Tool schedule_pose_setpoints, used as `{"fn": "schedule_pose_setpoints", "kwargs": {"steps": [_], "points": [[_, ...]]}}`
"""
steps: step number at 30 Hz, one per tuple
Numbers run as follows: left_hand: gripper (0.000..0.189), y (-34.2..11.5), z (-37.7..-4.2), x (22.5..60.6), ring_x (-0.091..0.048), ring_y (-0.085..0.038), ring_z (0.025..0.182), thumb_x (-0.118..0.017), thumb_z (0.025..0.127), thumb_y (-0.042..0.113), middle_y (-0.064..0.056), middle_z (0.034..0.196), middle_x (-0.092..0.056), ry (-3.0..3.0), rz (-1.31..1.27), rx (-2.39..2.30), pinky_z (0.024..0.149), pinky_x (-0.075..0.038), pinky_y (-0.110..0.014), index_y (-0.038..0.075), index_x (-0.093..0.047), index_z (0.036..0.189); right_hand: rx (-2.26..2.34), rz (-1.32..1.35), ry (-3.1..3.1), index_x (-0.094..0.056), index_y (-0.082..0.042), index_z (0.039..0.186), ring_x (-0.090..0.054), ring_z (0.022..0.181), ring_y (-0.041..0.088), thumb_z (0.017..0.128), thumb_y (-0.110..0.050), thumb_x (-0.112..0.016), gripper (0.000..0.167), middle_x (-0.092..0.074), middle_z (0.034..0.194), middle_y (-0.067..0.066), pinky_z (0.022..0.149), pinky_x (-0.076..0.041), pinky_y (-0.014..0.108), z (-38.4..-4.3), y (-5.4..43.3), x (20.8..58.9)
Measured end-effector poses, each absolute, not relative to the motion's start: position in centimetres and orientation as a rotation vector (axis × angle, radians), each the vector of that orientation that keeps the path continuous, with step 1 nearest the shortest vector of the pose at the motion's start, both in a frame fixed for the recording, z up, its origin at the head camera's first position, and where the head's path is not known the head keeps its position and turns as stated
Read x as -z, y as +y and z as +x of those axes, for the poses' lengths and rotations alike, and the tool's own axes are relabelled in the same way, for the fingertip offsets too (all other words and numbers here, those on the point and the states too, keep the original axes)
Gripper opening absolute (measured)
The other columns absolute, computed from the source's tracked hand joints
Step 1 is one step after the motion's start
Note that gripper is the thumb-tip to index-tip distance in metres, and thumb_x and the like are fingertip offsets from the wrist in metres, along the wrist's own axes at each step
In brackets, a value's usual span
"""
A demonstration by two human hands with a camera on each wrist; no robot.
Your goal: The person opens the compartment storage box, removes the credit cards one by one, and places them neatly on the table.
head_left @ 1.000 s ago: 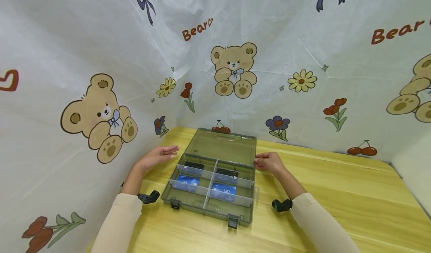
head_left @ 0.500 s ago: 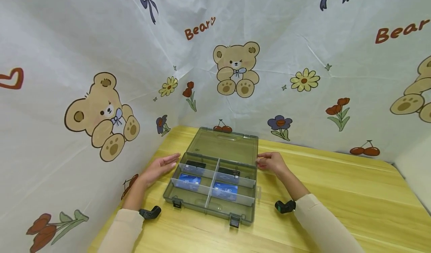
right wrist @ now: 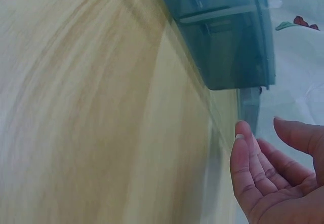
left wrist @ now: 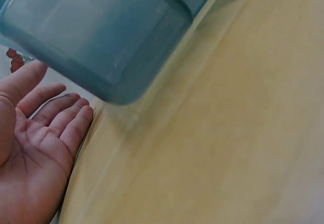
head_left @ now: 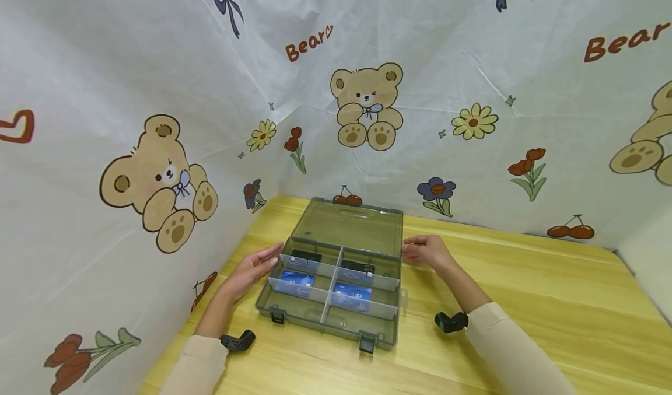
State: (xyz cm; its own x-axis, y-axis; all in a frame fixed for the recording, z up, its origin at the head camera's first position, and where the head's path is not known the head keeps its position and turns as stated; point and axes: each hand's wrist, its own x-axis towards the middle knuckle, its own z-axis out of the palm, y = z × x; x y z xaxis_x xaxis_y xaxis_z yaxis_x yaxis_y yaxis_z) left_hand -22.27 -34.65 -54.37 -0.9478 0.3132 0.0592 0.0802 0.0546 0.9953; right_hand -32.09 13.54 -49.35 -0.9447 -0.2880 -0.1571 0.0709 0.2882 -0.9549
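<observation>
A translucent grey-green divided box point(head_left: 343, 332) lies on the table with its lid point(head_left: 349, 226) folded back flat. Blue cards point(head_left: 297, 280) printed with "VIP" stand in its middle compartments, and black cards point(head_left: 306, 256) in the back ones. My left hand point(head_left: 251, 272) is beside the box's left wall, fingers extended, fingertips right at the back left corner. On the opposite side my right hand point(head_left: 427, 252) has its fingertips at the lid's right edge near the hinge. In the right wrist view its fingers point(right wrist: 242, 165) are relaxed, with nothing between them and the thumb.
Two black latches point(head_left: 366, 343) hang at the box's front, and a clear tab point(head_left: 403, 299) sticks out at its right. A white bear-printed cloth point(head_left: 315, 109) hangs behind and left of the wooden table point(head_left: 514, 290). Each wrist wears a black device point(head_left: 450, 322).
My left hand has moved in closer to the box's left wall and slightly toward me. The right hand stays by the lid's right edge. The box and cards keep their places.
</observation>
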Motion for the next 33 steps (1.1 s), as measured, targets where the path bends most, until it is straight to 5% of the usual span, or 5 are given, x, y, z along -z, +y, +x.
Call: {"fn": "schedule_pose_setpoints", "kwargs": {"steps": [14, 33], "points": [[0.054, -34.1, -21.4, 54.6, -0.021, -0.031, 0.151, -0.054, 0.107, 0.022, -0.011, 0.163, -0.031, 2.279, 0.392, -1.918, 0.107, -0.036, -0.018, 0.005, -0.039, 0.157, 1.682, -0.302, 2.235, -0.057, 0.017, 0.132, -0.07, 0.103, 0.04, 0.106, -0.018, -0.057, 0.044, -0.069, 0.114, 0.03, 0.089, -0.058, 0.043, -29.8, 14.3, 46.5], [0.051, -34.1, -21.5, 54.6, -0.026, -0.028, 0.149, -0.054, 0.107, 0.021, -0.008, 0.162, -0.034, 2.322, 0.408, -1.912, 0.107, -0.039, -0.022, 0.012, -0.043, 0.156, 1.781, -0.22, 1.678, -0.036, 0.022, 0.143, -0.057, 0.127, 0.044, 0.111, -0.015, -0.038, 0.049, -0.044, 0.141, 0.043, 0.107, -0.044, 0.047, -27.9, 11.7, 43.8]]}}
